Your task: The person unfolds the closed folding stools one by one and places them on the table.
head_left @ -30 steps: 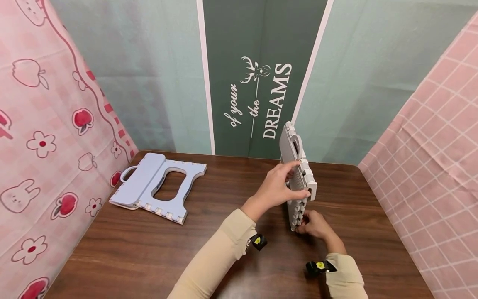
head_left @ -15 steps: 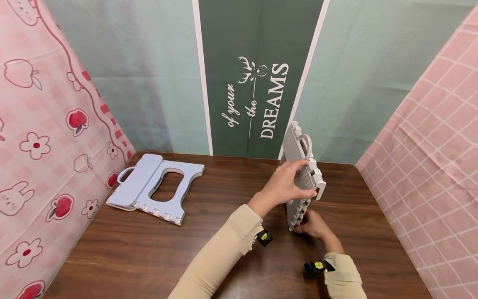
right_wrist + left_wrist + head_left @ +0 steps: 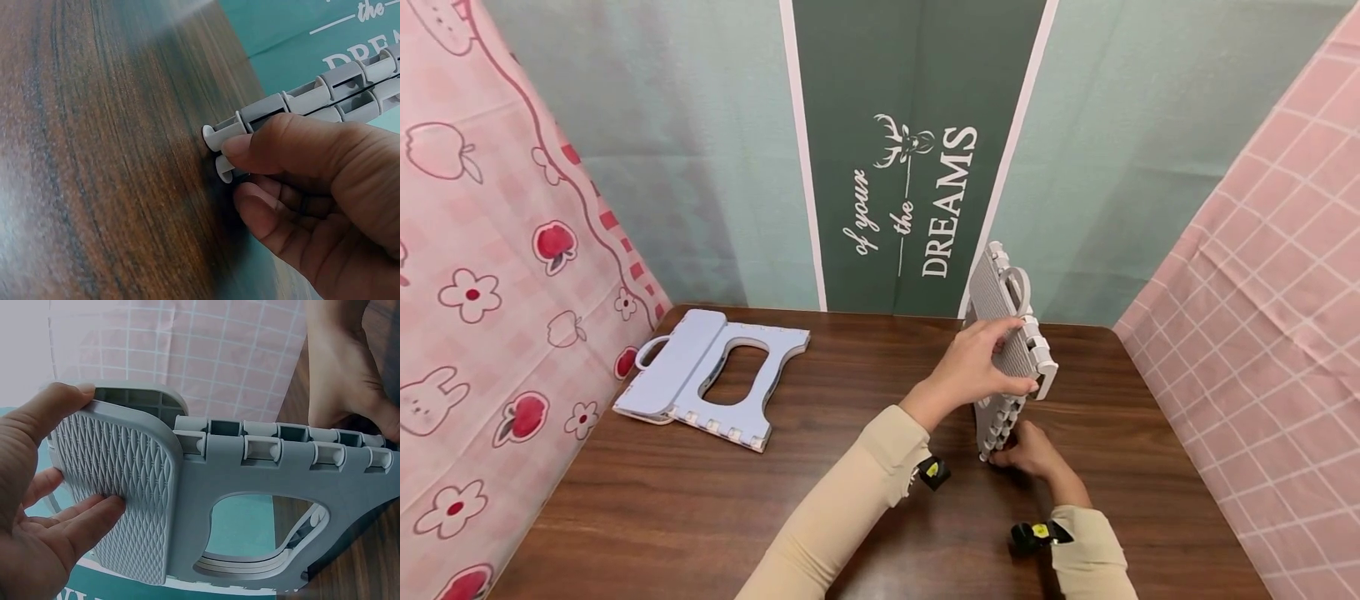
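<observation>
Closest to the camera, two cream sleeves (image 3: 842, 500) reach over the wood table (image 3: 700, 517), a black wrist camera (image 3: 934, 472) strapped at each cuff. Past the right cuff, the right hand (image 3: 1037, 454) pinches the low end of a grey stool (image 3: 988, 292), thumb on one side of the hinged edge and fingers on the other. I cannot tell whether that end touches the table. Higher up, the left hand (image 3: 966, 367) grasps the seat end, thumb over the rim and fingertips against its ridged face. The stool is folded and held nearly upright, on the right side toward the back of the table; a small gap shows between its two seat halves, and a loop handle (image 3: 1026, 292) sticks out beyond the left hand. Well apart, at the far left of the table, a blue stool (image 3: 685, 367) lies folded flat, its handle pointing left. Pink cloths (image 3: 1270, 275) flank the table. Behind everything hangs a green backdrop (image 3: 865, 83) with white lettering (image 3: 951, 204) and a deer head.
</observation>
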Demonstrator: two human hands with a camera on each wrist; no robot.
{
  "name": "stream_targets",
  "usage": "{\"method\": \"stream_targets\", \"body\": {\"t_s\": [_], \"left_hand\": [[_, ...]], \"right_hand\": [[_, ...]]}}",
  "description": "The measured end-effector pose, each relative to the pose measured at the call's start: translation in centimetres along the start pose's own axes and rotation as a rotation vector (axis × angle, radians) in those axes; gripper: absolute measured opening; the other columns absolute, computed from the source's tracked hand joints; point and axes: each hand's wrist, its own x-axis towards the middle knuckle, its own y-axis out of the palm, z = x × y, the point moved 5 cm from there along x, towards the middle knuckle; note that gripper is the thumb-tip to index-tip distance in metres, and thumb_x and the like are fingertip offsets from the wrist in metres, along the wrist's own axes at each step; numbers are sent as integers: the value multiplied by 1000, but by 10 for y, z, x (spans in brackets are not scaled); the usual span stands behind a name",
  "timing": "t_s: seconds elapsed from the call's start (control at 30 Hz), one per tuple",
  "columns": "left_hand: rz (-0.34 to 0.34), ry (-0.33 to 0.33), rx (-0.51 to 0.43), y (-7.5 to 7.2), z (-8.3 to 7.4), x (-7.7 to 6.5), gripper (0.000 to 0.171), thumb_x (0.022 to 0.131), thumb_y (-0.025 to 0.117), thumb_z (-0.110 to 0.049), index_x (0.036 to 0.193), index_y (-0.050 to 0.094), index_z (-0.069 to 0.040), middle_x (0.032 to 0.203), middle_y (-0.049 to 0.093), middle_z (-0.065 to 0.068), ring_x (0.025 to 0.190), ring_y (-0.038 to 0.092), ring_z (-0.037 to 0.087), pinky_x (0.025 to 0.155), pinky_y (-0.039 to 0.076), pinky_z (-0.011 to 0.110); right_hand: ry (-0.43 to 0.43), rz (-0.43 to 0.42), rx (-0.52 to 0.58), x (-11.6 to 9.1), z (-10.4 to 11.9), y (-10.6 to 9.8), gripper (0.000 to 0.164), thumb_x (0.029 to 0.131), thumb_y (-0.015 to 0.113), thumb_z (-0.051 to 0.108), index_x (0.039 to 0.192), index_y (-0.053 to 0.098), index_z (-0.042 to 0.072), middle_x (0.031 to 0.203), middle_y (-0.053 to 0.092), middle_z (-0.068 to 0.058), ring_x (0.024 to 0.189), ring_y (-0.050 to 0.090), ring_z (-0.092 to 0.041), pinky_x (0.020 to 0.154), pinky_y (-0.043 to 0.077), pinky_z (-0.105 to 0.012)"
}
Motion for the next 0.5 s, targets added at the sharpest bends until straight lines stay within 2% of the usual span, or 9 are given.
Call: {"method": "stream_targets", "body": {"t_s": [0.13,0.33,0.5], "left_hand": [[0,5,-16,0,1,0,76,63,83,-39,129,53,-17,106,59,0,97,53,8,78,38,13],[4,14,-1,0,3,2,75,63,83,-39,129,54,-18,104,59,-1,95,53,7,78,37,14],[10,28,0,0,3,3,75,63,83,-38,129,54,-17,102,60,0,94,54,7,77,37,14]], "right_hand": [[-2,1,26,-5,3,-1,35,59,82,7,86,60,-2,70,58,-2,63,51,-17,59,44,-33],[-5,-2,180,-13,5,-6,57,63,81,1,111,52,-10,93,64,-16,82,63,-27,68,50,-33],[-5,-36,194,-18,7,-14,66,67,78,-1,122,45,-10,104,59,-22,88,60,-33,67,49,-35]]}}
